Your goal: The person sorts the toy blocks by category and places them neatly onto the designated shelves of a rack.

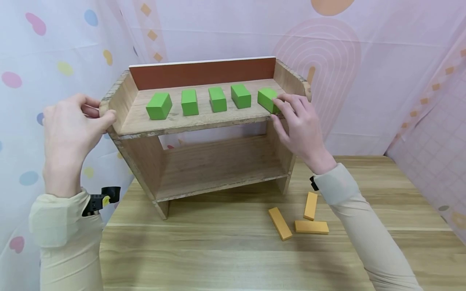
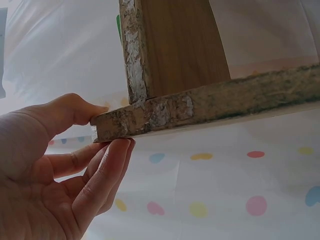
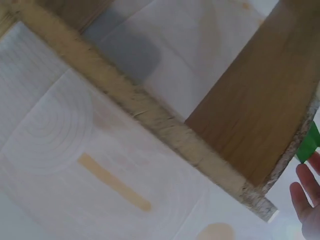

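Note:
A small two-tier wooden shelf (image 1: 218,161) stands on the table. Its left side panel (image 2: 160,112) has a rough, worn edge. My left hand (image 1: 73,135) pinches the upper front corner of that panel, thumb on the inner face and fingers outside. On the top tier, several green blocks sit spaced out in a row. The rightmost green block (image 1: 267,99) is turned at an angle to the others. My right hand (image 1: 300,125) touches its right side with extended fingers (image 3: 302,192), the thumb by the shelf's front edge. Most of this hand lies outside the right wrist view.
Three flat orange blocks, one of them an orange block (image 1: 279,223) lying at a slant, are on the wooden table (image 1: 204,258) at the shelf's front right. A brown back strip (image 1: 204,74) borders the top tier. Patterned curtains (image 1: 233,24) hang behind and at both sides.

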{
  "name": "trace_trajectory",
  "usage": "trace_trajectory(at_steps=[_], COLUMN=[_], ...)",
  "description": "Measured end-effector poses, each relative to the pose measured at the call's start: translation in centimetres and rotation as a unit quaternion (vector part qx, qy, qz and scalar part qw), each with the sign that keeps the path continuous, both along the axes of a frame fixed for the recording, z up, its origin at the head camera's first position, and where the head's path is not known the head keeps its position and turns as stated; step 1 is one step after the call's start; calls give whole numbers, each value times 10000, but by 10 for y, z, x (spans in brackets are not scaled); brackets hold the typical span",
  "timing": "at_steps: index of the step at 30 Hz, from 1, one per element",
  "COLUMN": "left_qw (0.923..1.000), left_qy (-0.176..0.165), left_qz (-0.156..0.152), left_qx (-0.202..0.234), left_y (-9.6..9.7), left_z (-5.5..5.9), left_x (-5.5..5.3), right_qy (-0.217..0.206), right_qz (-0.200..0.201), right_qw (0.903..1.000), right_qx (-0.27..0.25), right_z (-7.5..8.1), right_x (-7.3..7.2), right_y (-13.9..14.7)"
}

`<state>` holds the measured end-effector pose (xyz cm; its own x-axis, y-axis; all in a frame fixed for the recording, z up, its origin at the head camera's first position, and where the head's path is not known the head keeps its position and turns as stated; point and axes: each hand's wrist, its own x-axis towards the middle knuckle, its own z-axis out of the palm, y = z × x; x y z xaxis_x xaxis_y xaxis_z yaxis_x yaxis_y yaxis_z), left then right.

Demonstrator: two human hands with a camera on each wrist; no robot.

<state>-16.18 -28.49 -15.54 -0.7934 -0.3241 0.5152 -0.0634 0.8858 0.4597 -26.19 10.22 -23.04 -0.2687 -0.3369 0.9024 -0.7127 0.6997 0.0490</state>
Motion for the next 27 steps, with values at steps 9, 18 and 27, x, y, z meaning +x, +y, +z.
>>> trace_trajectory(at_steps=[9,18,27], left_qw=[10000,10000,10000], left_qy=[19,33,20], left_qz=[5,-9,20], left_qx=[24,36,13], left_y=[2,-1,-2], left_z=[2,0,0], left_x=[3,1,-1], right_qy=[-125,-766,-1006], right_qz=[-204,-357,-489], right_qw=[9989,9947,9905], right_qx=[392,592,804], right_z=[1,6,11], right_x=[-3,-8,-12], right_y=[-5,-15,-17])
